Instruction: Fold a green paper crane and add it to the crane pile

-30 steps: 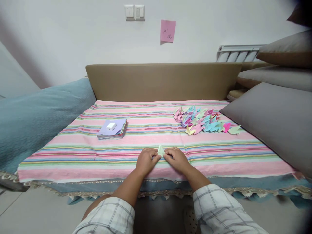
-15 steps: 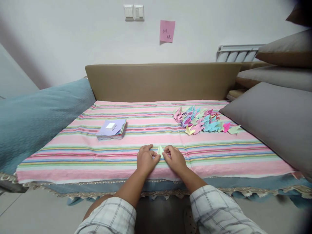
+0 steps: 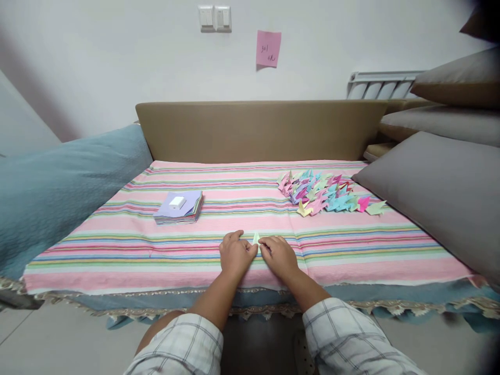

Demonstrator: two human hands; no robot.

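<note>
A small pale green folded paper lies on the striped cloth, between my two hands. My left hand presses its thumb and forefinger on the paper's left side, the other fingers resting on the cloth. From the right, my right hand pinches the paper's other edge with curled fingers. Only the narrow pointed top of the paper shows; the thumbs and fingertips cover the rest. Beyond my right hand lies a heap of folded paper cranes in several colours.
To the left stands a stack of square paper with a small white block on top. Grey cushions lean in at the right, and a blue-covered armrest bounds the left. A brown backrest runs behind.
My fingers have closed in on the paper, and less of it shows now. Its visible part looks narrower. The stack and the cranes have stayed put.
</note>
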